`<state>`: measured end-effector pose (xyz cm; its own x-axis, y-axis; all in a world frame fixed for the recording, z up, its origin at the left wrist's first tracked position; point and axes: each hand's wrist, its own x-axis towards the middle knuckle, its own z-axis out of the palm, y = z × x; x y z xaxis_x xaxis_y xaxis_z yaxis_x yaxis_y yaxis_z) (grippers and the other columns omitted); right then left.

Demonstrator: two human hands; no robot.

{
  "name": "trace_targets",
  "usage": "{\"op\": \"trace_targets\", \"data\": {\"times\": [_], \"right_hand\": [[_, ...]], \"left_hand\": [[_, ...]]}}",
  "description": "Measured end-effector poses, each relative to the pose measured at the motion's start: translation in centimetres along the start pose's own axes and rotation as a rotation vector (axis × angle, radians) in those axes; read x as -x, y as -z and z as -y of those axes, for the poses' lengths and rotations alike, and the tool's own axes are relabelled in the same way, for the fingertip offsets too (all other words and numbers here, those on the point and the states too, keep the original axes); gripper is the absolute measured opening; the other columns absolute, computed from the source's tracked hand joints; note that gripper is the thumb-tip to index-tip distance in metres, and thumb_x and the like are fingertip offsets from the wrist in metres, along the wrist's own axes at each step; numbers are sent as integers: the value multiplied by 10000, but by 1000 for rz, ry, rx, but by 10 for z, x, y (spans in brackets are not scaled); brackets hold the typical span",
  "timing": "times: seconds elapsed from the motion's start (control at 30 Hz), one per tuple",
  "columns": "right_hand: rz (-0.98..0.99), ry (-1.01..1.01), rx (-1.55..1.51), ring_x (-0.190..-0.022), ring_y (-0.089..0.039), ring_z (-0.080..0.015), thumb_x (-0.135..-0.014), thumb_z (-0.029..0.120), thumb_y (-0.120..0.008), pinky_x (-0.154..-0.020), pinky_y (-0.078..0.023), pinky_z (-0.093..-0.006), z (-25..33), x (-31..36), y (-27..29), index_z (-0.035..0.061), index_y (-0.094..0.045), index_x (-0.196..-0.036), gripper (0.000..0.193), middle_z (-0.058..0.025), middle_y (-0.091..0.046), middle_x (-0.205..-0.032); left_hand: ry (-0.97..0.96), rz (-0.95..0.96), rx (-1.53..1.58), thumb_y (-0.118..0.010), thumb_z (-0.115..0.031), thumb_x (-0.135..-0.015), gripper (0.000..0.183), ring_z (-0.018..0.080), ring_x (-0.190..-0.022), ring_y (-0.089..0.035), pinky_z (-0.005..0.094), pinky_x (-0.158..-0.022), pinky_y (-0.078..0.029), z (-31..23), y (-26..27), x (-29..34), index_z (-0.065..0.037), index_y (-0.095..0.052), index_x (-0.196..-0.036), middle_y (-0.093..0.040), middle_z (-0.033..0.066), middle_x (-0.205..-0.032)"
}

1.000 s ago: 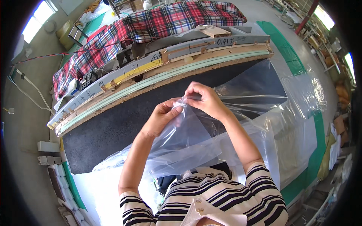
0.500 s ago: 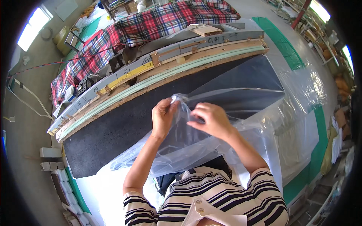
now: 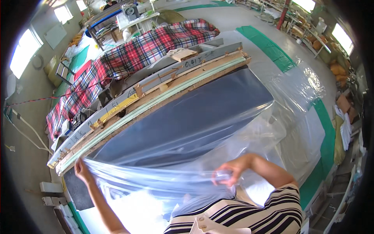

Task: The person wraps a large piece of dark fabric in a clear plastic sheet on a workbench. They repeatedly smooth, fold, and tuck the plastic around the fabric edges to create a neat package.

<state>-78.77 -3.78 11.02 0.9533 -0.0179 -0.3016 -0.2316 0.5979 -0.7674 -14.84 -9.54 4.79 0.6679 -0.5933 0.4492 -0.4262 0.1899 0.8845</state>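
Observation:
A clear plastic film (image 3: 152, 177) lies stretched over most of a black sheet (image 3: 79, 191) in front of me. At the far left, my left hand (image 3: 82, 172) is closed in a pinch on the film's edge, close beside the wooden-edged frame. My right hand (image 3: 232, 171), slightly blurred, is near my body with its fingers curled on a gathered part of the same film. Taut folds run between the two hands. Only the near left corner of the black sheet shows uncovered.
Along the sheet's far side runs a long grey beam (image 3: 156, 78) with wood and pale green strips. A red plaid cloth (image 3: 132, 50) covers something behind it. Green strips (image 3: 269, 48) edge the floor covering at right. A sewing machine (image 3: 130, 12) stands far back.
My left hand has moved far left and nearer, drawing the film across the black sheet. My right hand has come back toward my body. The film now covers much more of the sheet.

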Motion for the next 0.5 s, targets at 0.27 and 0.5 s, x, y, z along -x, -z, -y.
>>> {"op": "trace_targets", "data": {"times": [0.27, 0.5], "right_hand": [[-1801, -352, 945, -625, -544, -142, -631, 41, -658, -587, -437, -287, 45, 166, -70, 81, -637, -802, 176, -60, -589, -662], [-1814, 1449, -298, -1106, -445, -169, -839, 237, -585, -892, -388, -340, -86, 255, 51, 93, -383, -1274, 501, -72, -492, -1143]], "left_hand": [[130, -383, -828, -596, -324, -829, 337, 187, -718, -572, 314, -689, -455, 86, 221, -35, -8, -640, -938, -657, 94, -866], [265, -508, -1096, -505, -476, -813, 366, 219, -819, -607, 339, -741, -458, 130, 260, -27, -173, -667, -940, -651, 43, -950]]}}
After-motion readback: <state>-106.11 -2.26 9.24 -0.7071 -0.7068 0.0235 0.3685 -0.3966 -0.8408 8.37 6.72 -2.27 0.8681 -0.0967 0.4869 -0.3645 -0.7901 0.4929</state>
